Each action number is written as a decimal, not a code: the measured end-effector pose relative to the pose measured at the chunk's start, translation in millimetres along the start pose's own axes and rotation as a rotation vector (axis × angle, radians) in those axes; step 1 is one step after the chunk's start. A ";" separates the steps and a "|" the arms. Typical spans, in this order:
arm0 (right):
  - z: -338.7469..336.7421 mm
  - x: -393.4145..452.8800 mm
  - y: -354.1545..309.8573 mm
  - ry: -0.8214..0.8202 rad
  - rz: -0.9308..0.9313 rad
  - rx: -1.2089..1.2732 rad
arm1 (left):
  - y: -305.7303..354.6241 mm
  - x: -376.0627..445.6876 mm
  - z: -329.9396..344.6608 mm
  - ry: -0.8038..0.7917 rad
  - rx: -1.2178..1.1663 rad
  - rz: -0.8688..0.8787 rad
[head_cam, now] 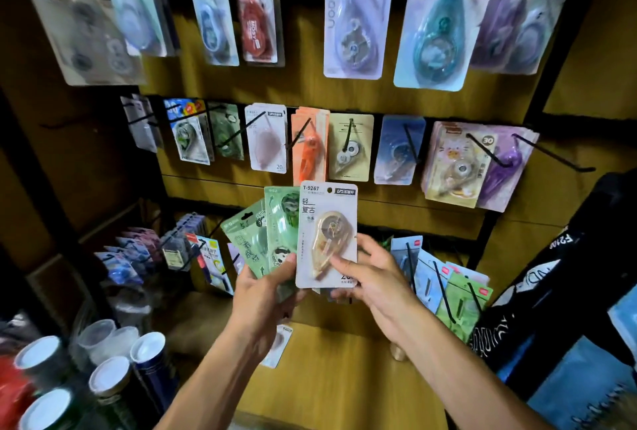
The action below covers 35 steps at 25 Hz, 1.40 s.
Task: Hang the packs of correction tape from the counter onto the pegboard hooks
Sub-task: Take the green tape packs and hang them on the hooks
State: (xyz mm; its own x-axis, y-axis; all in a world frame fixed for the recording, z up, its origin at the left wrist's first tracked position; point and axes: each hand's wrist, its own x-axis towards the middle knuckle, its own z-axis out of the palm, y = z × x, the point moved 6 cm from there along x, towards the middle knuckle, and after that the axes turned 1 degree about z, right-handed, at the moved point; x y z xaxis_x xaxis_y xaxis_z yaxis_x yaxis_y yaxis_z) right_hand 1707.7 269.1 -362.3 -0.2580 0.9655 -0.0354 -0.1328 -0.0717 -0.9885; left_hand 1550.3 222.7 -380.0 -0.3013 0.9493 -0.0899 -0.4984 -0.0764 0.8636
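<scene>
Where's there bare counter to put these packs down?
Bare wood lies on the counter between your forearms, right of the fallen white pack. The left side is crowded with cylinder tubs; at right, a black printed bag borders it. The lower hooks are packed.

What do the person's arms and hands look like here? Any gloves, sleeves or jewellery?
Both forearms are bare up to the bottom edge of the picture, so no sleeves show. The left hand and the right hand wear no gloves. No rings, watch or bracelet can be seen on either hand or wrist. The fingernails look short and unpainted.
</scene>
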 end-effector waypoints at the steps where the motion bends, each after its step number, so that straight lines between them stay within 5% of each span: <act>1: 5.5 2.8 0.1 0.016 0.017 -0.010 | 5.1 1.4 -6.1 -0.001 -0.017 0.004; 10: 95.2 22.3 -24.3 -0.038 -0.160 -0.262 | 62.1 10.9 -95.9 0.299 -0.067 0.153; 26: 140.4 54.6 -65.9 0.307 -0.361 -0.355 | 68.6 28.0 -131.4 0.285 -0.056 0.135; 35: 148.9 173.6 -70.1 0.070 0.103 -0.076 | 81.0 49.2 -135.6 0.228 -0.026 0.136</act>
State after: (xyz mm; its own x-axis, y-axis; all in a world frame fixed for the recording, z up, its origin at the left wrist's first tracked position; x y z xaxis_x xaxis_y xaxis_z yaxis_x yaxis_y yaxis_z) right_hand 1529.7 404.5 -277.4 -0.1992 0.9692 -0.1450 -0.0359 -0.1550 -0.9873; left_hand 1384.8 221.9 -381.7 -0.5410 0.8367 -0.0857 -0.4602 -0.2092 0.8628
